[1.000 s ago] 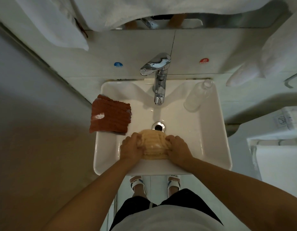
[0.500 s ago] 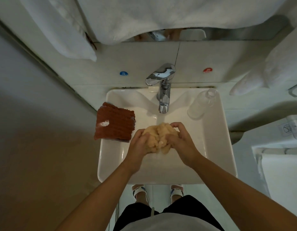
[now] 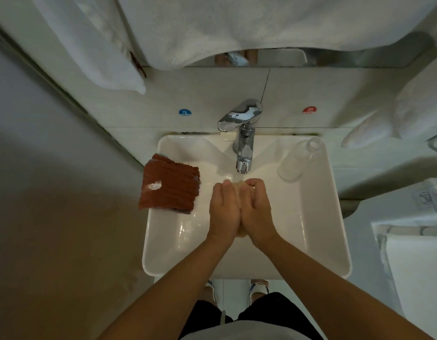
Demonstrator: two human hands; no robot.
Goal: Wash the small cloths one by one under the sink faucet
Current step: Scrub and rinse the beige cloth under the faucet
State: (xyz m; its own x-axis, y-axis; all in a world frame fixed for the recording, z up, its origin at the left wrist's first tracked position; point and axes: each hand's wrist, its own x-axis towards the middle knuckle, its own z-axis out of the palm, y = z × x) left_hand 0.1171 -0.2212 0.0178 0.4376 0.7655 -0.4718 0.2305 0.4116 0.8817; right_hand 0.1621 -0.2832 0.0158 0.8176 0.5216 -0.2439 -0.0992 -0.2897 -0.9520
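Both hands over the sink (image 3: 163, 241), pressed palm to palm. Left hand (image 3: 223, 209) and right hand (image 3: 256, 209) are clamped together around the yellow cloth (image 3: 238, 184). Cloth almost fully hidden between the palms; only a sliver shows at the fingertips and another bit at the wrists. Fingertips sit just below the faucet (image 3: 242, 136) spout. Can't tell if water is running; basin surface left of the left hand looks wet.

Brown cloth (image 3: 169, 185) lies folded, left of the left hand, draped over the sink's left rim, not touching the hand. White mark on its top face.

Clear bottle (image 3: 299, 158) is beyond and right of the right hand, at the sink's back right corner, leaning, apart from the hand.

White towels (image 3: 212, 28) hang well beyond the hands, above the faucet.
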